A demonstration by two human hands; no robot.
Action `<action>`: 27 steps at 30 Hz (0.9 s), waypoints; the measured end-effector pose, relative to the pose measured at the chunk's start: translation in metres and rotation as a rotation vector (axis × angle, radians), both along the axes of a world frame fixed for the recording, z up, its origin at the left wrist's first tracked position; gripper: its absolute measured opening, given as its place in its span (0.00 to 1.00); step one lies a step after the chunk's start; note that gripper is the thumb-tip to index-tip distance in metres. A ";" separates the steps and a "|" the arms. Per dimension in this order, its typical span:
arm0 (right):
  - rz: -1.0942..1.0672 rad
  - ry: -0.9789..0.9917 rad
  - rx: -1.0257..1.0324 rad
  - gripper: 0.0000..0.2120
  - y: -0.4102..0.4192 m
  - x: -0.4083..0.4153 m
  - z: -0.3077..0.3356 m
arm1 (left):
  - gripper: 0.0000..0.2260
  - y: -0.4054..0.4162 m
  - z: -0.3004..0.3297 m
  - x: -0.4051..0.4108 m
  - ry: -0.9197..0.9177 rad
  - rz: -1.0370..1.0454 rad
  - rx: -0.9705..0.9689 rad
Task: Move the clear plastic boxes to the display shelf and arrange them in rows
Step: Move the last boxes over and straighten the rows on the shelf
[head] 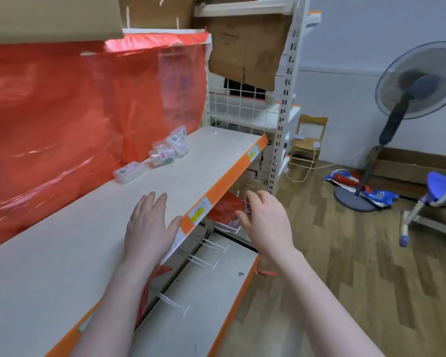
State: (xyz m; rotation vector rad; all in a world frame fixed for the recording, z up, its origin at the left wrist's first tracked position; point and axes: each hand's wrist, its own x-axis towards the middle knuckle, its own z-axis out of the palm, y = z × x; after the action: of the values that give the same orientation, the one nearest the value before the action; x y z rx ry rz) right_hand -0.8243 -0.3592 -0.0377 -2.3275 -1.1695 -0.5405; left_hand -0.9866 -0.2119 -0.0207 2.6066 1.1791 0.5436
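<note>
Boxes: a loose cluster of clear boxes (169, 148) lies on the shelf (62, 253) at its back, against the red sheet; some are tilted or piled on each other, in no row.
Single box: one flat box (128, 172) lies on the shelf just left of the cluster, apart from it.
Left hand (147, 229): fingers straight and spread, palm down over the shelf near its front edge, holding nothing, well apart from the boxes; whether it touches the shelf is unclear.
Right hand (264, 222): fingers loosely open, holding nothing, in front of the shelf's orange edge (216, 191) and below shelf level, over a wire basket (227, 225).
Red sheet (62, 119): hangs behind the shelf as its backing.
Lower shelf (204, 292): under the shelf, with white hooks sticking out.
Cardboard (247, 47): above and right of the shelf.
Fan (420, 81): on the wood floor, far right of the shelf.
Chair (309, 140): beyond the shelf's right end.
</note>
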 end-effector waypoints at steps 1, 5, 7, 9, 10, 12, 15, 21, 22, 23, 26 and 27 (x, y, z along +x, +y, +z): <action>0.026 0.004 0.003 0.14 0.010 0.014 -0.001 | 0.27 0.006 -0.003 0.009 -0.004 0.022 -0.006; 0.153 0.009 -0.001 0.15 0.051 0.076 -0.009 | 0.27 0.027 -0.015 0.049 0.000 0.145 -0.021; 0.213 0.014 -0.039 0.17 0.073 0.111 -0.011 | 0.27 0.037 -0.019 0.074 -0.011 0.221 -0.019; 0.288 0.005 -0.049 0.19 0.095 0.149 -0.012 | 0.27 0.043 -0.022 0.103 -0.043 0.316 -0.024; 0.329 0.009 -0.057 0.19 0.105 0.167 -0.012 | 0.27 0.045 -0.022 0.117 -0.054 0.361 -0.040; 0.396 0.022 -0.087 0.18 0.124 0.199 -0.009 | 0.27 0.043 -0.022 0.144 -0.053 0.425 -0.078; 0.479 0.034 -0.111 0.19 0.151 0.236 -0.004 | 0.27 0.045 -0.019 0.173 -0.048 0.502 -0.093; 0.650 0.101 -0.116 0.21 0.202 0.258 -0.007 | 0.28 0.052 -0.013 0.187 -0.003 0.680 -0.098; 0.665 0.116 -0.117 0.21 0.209 0.257 -0.007 | 0.28 0.054 -0.012 0.187 0.004 0.697 -0.096; 0.686 0.134 -0.124 0.22 0.217 0.255 -0.006 | 0.28 0.057 -0.012 0.187 0.008 0.716 -0.096; 0.724 0.168 -0.158 0.22 0.239 0.248 -0.003 | 0.28 0.066 -0.012 0.184 -0.003 0.758 -0.109; 0.730 0.171 -0.166 0.22 0.245 0.244 -0.002 | 0.28 0.069 -0.013 0.183 -0.005 0.765 -0.111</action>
State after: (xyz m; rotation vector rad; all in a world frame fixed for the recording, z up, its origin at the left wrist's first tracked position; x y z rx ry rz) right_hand -0.5801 -0.1142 -0.0402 -1.8208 -1.8827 0.0203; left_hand -0.8038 -0.1430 -0.0337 1.9879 2.1275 0.5810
